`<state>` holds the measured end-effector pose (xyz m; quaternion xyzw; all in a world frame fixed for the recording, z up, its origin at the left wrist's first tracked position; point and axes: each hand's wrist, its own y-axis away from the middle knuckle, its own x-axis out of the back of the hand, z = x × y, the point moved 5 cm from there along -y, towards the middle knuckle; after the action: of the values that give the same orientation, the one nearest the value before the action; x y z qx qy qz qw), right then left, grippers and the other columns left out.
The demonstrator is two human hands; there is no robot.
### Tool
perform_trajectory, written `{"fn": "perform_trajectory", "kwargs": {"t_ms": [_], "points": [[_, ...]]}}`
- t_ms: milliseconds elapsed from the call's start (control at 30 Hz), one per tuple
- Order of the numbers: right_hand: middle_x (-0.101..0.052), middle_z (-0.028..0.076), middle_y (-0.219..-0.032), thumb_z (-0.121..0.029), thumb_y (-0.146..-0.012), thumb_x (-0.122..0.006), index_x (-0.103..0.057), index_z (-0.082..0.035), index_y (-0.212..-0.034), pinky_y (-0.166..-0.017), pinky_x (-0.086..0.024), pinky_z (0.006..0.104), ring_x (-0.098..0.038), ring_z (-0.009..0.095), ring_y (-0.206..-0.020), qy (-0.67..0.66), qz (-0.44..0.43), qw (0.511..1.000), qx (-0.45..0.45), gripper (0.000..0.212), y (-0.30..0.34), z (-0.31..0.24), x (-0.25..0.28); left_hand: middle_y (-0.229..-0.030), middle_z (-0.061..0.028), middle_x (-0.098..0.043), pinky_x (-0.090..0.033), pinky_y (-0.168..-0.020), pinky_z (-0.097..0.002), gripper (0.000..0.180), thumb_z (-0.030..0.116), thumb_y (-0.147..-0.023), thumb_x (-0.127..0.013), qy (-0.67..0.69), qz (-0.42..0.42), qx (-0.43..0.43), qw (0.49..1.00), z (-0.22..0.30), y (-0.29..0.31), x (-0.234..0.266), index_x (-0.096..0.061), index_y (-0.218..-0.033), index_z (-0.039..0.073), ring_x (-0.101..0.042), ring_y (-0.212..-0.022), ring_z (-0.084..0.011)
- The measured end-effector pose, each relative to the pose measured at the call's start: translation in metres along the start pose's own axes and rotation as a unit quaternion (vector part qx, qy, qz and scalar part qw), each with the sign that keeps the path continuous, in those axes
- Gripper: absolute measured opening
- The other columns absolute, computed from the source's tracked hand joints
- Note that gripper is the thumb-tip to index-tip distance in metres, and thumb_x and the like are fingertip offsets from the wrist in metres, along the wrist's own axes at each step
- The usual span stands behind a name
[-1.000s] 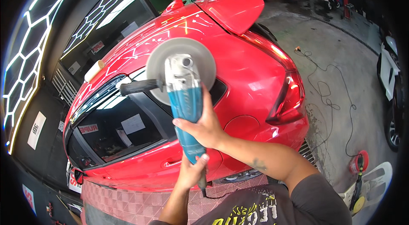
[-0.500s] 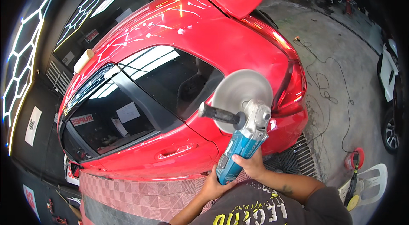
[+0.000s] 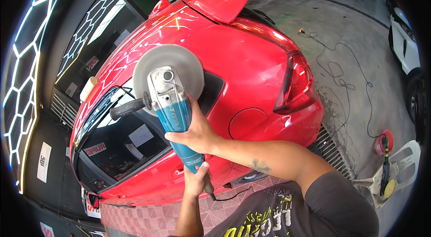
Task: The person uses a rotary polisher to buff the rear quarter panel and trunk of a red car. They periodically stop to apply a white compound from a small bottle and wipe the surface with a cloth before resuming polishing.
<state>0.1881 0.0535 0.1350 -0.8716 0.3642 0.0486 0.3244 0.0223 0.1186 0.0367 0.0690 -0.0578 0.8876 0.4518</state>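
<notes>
A blue polisher (image 3: 174,118) with a silver head is held between my two hands. My right hand (image 3: 200,130) wraps round the middle of its body, thumb across the top. My left hand (image 3: 195,180) grips its rear end, where a black cord runs out below. The round grey-white pad (image 3: 191,73) is in front of the red car's (image 3: 256,64) rear side window and roof edge; whether it touches the paint I cannot tell. A black side handle (image 3: 128,109) juts out to the left of the head, with no hand on it.
A cable (image 3: 343,84) lies looped on the concrete floor at the right. There, a red bucket (image 3: 383,143) stands by a white plastic chair (image 3: 406,160) bearing a small tool with a yellow pad (image 3: 389,188). A white car (image 3: 404,41) is at the far right.
The polisher has moved left and forward in both hands, from beside the tail light to over the rear side window. My right arm now reaches farther across, and the view has shifted slightly.
</notes>
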Motion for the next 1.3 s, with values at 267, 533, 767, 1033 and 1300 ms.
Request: {"fn": "perform_trajectory", "kwargs": {"t_ms": [267,533,767,1033,1300], "points": [[-0.053,0.021,-0.14,-0.03,-0.079,-0.09,-0.02,-0.001,-0.159,-0.11,-0.048,0.0446,-0.058,0.029,-0.13,-0.013,0.095,0.991,-0.094,0.11,0.084,0.019,0.07,-0.108,-0.0087,-0.068,-0.057,-0.08,-0.0326,0.074,0.022,-0.087,-0.089,-0.084,-0.057,0.022,0.995,-0.046,0.027,-0.043,-0.044,-0.141,0.0,-0.066,-0.09,-0.0156],[-0.052,0.015,-0.142,-0.024,-0.084,-0.089,-0.028,-0.004,-0.155,-0.112,-0.046,0.0441,-0.055,0.025,-0.132,-0.061,0.085,0.976,-0.193,0.096,0.174,0.045,0.096,-0.133,-0.0187,-0.063,-0.054,-0.101,-0.0398,0.098,0.024,-0.081,-0.094,-0.148,-0.114,0.062,0.98,-0.082,0.074,-0.061,-0.033,-0.153,-0.003,-0.065,-0.119,-0.0241],[-0.066,0.009,-0.123,-0.007,-0.088,-0.079,-0.05,-0.005,-0.142,-0.099,-0.056,0.0403,-0.067,0.019,-0.111,-0.153,0.223,0.949,-0.16,0.061,0.14,0.022,0.165,-0.134,-0.0294,-0.062,-0.052,-0.105,-0.046,0.099,0.036,-0.091,-0.083,-0.222,-0.202,-0.039,0.953,-0.032,0.029,-0.123,-0.021,-0.159,-0.002,-0.067,-0.124,-0.0365],[-0.064,0.008,-0.118,-0.01,-0.09,-0.077,-0.05,-0.005,-0.138,-0.093,-0.056,0.0357,-0.066,0.017,-0.105,-0.186,0.218,0.944,-0.164,0.055,0.103,-0.012,0.218,-0.14,-0.0292,-0.056,-0.049,-0.108,-0.0453,0.089,0.025,-0.1,-0.072,-0.118,-0.238,0.047,0.963,0.01,0.008,-0.184,-0.014,-0.162,-0.002,-0.061,-0.128,-0.0329],[-0.065,0.008,-0.12,-0.006,-0.085,-0.085,-0.042,-0.008,-0.144,-0.093,-0.059,0.0394,-0.068,0.019,-0.105,-0.209,0.179,0.946,-0.173,0.073,0.147,0.014,0.159,-0.142,-0.0221,-0.053,-0.042,-0.115,-0.0448,0.087,0.021,-0.098,-0.074,-0.05,-0.166,0.043,0.984,-0.042,0.063,-0.125,-0.017,-0.16,-0.002,-0.054,-0.134,-0.0302]]}}
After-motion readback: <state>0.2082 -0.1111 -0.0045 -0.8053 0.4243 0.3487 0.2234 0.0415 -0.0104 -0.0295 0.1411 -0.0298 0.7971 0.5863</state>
